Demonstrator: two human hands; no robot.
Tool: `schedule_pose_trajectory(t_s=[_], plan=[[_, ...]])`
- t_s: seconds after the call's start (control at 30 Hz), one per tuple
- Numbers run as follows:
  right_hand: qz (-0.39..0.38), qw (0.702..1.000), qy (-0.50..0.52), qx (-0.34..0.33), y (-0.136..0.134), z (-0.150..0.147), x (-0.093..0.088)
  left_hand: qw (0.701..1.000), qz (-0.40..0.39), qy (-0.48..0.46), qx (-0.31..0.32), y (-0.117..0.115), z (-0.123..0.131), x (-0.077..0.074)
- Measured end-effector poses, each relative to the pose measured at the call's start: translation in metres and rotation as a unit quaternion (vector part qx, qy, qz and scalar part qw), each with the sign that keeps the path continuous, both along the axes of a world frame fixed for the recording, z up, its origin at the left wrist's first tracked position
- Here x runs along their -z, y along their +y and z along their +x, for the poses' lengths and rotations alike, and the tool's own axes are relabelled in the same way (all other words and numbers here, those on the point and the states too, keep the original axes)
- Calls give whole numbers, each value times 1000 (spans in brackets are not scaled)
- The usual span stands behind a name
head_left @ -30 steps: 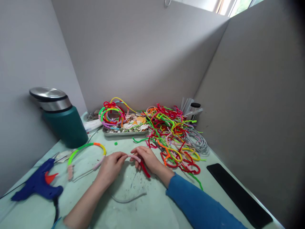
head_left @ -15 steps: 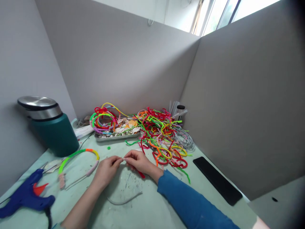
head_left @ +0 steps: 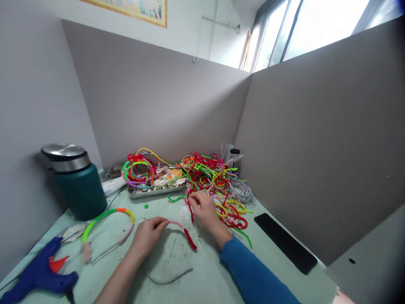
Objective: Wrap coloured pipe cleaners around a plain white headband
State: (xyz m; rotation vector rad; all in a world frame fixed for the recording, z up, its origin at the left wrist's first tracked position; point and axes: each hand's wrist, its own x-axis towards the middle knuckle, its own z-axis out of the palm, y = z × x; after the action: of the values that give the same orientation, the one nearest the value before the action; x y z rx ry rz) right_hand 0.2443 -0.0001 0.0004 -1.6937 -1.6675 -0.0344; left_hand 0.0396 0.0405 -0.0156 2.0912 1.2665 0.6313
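My left hand (head_left: 148, 234) pinches one end of a curved band (head_left: 184, 231) wrapped in pink and red fuzzy wire; the band arcs to the right onto the pale green table (head_left: 202, 278). My right hand (head_left: 203, 211), in a blue sleeve, has reached to the near edge of the pile of coloured pipe cleaners (head_left: 215, 181) and its fingers close on a red pipe cleaner (head_left: 190, 209) there. A bare grey band (head_left: 169, 279) lies on the table in front of me.
A metal tray (head_left: 148, 193) of shells and wrapped hoops sits at the back. A teal flask (head_left: 77, 183) stands left, a multicoloured headband (head_left: 106, 217) beside it, a blue glue gun (head_left: 41, 274) at front left, and a black flat object (head_left: 284, 241) right. Grey partition walls enclose the desk.
My right hand let go of the pink and red band and moved back and right to the pipe cleaner pile. The left hand keeps its end. The camera tilted upward.
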Motion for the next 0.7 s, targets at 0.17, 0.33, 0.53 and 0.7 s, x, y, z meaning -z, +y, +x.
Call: schedule_pose_trajectory(t_s=[0.17,0.33,0.53,0.7], plan=[[-79,983,-52,155,5,43,11,1000,-18,12,1,-5,2,-5],[-94,980,-24,175,8,52,26,1000,-20,11,10,-8,2,-5],[-66,984,80,141,15,57,24,999,-31,7,22,-11,2,-9],[-44,980,166,100,17,57,25,999,-31,3,24,-9,2,-7]])
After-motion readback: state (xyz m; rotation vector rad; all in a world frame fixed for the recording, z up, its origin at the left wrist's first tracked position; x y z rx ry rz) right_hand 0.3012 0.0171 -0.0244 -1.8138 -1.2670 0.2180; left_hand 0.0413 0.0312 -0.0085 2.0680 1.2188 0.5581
